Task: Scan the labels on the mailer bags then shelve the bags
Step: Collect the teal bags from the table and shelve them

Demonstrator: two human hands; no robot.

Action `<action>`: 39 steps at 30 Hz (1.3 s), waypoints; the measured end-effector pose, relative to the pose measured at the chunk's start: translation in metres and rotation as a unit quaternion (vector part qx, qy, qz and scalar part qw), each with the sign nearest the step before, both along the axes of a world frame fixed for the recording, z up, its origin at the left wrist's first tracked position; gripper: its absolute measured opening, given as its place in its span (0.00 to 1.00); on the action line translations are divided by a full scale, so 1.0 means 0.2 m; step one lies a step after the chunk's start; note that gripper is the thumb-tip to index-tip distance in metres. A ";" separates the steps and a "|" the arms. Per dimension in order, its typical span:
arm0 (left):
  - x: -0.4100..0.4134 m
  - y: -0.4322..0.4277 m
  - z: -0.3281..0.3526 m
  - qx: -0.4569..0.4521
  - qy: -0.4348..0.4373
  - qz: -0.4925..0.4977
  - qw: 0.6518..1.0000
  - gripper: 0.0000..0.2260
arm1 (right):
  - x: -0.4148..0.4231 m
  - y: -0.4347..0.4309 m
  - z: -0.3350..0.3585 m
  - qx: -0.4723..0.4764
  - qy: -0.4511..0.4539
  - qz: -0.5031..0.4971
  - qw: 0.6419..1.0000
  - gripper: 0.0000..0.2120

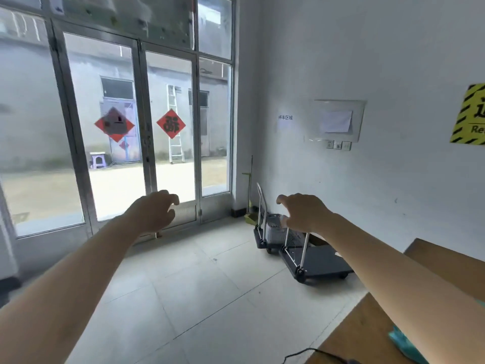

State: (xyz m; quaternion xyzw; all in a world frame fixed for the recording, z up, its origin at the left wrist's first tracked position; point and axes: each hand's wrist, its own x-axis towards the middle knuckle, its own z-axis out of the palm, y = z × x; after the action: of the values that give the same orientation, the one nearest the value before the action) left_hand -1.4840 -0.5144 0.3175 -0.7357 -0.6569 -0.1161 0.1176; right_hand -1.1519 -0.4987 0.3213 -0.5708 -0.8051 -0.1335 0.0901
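Head view, read from left to right. Glazed double doors carry two red diamond paper decorations, each with a dark character too blurred or reversed to read. The left hand is raised in mid-air ahead of the body, fingers loosely curled and spread, gripping nothing; the right hand mirrors it, fingers likewise parted and empty. Both arms appear extended for presentation to the camera rather than for a reach, since nothing lies beneath the palms. Behind the right hand, two folding platform trolleys stand parked against the wall, apparently in their assigned bay: small wall lettering above reads "停车区域". Farther right hangs a clear wall holder with a blank sheet, then a yellow hazard-striped sign, cropped, showing only "Re". At lower right, a wooden table bears a teal item, possibly a mailer bag, though this cannot be confirmed; no scanner or shelf is identifiable.
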 end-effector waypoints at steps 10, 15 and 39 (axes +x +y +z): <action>-0.34 1.12 0.00 -0.001 -0.005 -0.074 0.997 0.16 | -0.40 0.97 -0.05 -0.021 0.062 -0.039 0.997 0.22; -0.26 1.76 0.04 0.009 0.053 -0.171 0.984 0.16 | -0.45 1.47 -0.03 -0.055 0.133 -0.122 0.982 0.20; 2.33 3.86 -0.01 -0.060 0.080 -0.505 0.858 0.21 | 1.51 2.62 -0.27 -0.126 0.174 -0.487 0.846 0.24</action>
State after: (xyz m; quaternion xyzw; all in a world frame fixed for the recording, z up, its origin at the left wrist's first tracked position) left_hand -1.0182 0.2567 0.3160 -0.9787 -0.1896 -0.0610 0.0505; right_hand -0.8492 0.0253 0.2675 -0.9100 -0.4044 0.0439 0.0800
